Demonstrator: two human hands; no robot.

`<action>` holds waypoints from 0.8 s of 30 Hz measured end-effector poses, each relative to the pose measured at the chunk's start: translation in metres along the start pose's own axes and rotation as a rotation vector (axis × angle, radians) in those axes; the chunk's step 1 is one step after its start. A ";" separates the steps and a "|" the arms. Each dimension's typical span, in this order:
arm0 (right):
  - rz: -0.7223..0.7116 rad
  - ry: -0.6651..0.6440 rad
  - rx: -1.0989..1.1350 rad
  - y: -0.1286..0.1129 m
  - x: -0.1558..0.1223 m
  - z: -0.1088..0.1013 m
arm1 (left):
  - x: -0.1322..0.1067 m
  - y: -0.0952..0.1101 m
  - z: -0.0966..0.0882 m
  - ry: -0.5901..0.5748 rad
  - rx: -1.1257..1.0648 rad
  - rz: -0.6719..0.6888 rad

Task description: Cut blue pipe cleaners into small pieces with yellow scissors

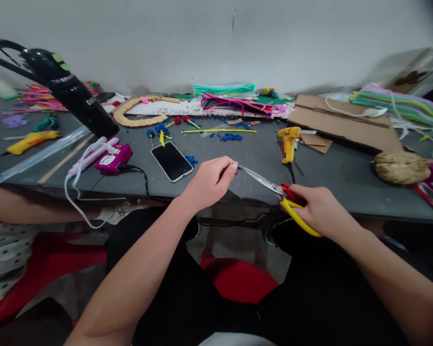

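My right hand [319, 209] is closed around the handles of a pair of scissors [261, 180], one loop red and the other yellow. Their blades point left, with the tips right at the fingertips of my left hand [216, 180]. Thumb and forefinger of that hand are pinched together on a small blue piece [239, 167], mostly hidden by the fingers. A phone [172, 162] with a dark screen lies just left of it. Blue fuzzy clippings [231, 137] are scattered behind, by a yellow pipe cleaner [218, 130].
A yellow glue gun [288, 144] stands behind the scissors. Farther right lies cardboard [342, 120]. At left are a black bottle [81, 103], a purple power adapter [113, 158] with cords, and another glue gun [32, 142]. Pipe cleaner bundles [223, 90] line the wall. Someone's leg [39, 204] shows at left.
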State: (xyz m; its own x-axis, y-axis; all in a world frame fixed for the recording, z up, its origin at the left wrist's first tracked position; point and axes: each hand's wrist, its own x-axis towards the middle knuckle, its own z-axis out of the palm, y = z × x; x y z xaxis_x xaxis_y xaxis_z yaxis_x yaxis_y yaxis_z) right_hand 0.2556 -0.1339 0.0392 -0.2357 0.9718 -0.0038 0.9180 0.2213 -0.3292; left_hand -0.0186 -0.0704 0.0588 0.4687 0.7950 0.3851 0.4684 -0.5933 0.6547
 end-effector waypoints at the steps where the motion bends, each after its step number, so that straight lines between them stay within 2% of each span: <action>1: 0.002 0.002 0.002 0.000 0.000 0.000 | 0.000 0.000 0.000 -0.001 -0.003 -0.002; 8: 0.001 0.034 0.052 0.001 -0.002 -0.004 | 0.000 -0.002 0.001 0.013 0.001 0.009; 24: -0.010 -0.034 0.060 0.004 -0.001 -0.001 | 0.000 -0.003 0.000 0.023 0.014 0.028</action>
State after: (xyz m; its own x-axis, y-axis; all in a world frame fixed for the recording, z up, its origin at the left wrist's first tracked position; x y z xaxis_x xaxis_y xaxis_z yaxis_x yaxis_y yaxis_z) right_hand 0.2603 -0.1338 0.0388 -0.2563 0.9661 -0.0322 0.8950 0.2246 -0.3853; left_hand -0.0197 -0.0689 0.0566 0.4645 0.7805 0.4184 0.4654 -0.6171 0.6345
